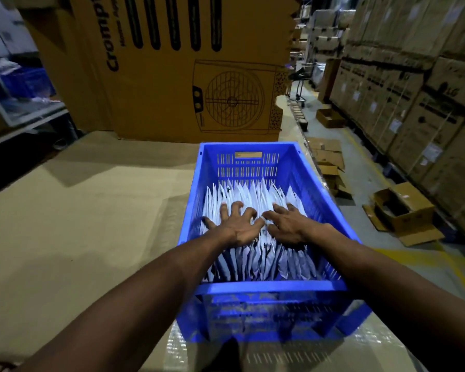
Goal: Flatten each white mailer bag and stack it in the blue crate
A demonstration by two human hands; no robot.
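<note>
mailer bags [255, 200] upright in blue crate [263, 287]; left hand [235, 224], right hand [287, 226] pressing down, fingers spread.

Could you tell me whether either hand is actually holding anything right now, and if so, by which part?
Nothing is held. The left hand and right hand press spread fingers onto the top edges of the white mailer bags in the blue crate.
</note>
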